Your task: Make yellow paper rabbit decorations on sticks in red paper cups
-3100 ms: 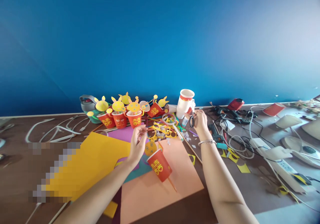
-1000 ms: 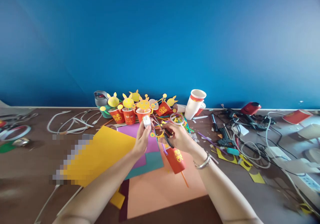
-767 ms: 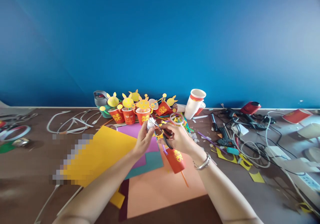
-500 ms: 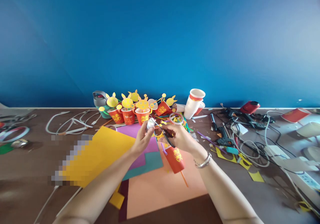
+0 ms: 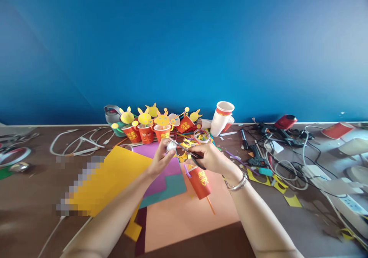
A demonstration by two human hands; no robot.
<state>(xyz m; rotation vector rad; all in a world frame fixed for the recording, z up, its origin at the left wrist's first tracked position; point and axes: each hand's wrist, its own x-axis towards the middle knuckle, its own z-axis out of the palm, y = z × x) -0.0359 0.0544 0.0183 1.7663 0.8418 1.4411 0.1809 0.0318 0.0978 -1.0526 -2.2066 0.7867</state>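
My left hand [image 5: 161,158] is closed on a small white piece [image 5: 171,146], perhaps paper; its exact kind is too small to make out. In my right hand [image 5: 211,157] is a pair of scissors [image 5: 188,150] with dark handles, its blades pointing left and touching or very near the white piece. Just below my right hand a red paper cup [image 5: 200,184] with yellow lettering lies tilted on the peach paper sheet [image 5: 184,223]. A purple strip [image 5: 187,171] is at its rim, and an orange stick [image 5: 211,205] pokes out from its base.
Red cups [image 5: 146,134] with yellow animal faces stand along the wall, beside a stack of white cups [image 5: 220,120]. Yellow paper [image 5: 112,181] lies left. A glue gun [image 5: 255,156], cables, paper scraps and a power strip [image 5: 345,204] crowd the right.
Both hands stay together; the left has shifted slightly left and down with the white piece, and the scissors lie at a slightly flatter angle. The whole view has shifted a little.
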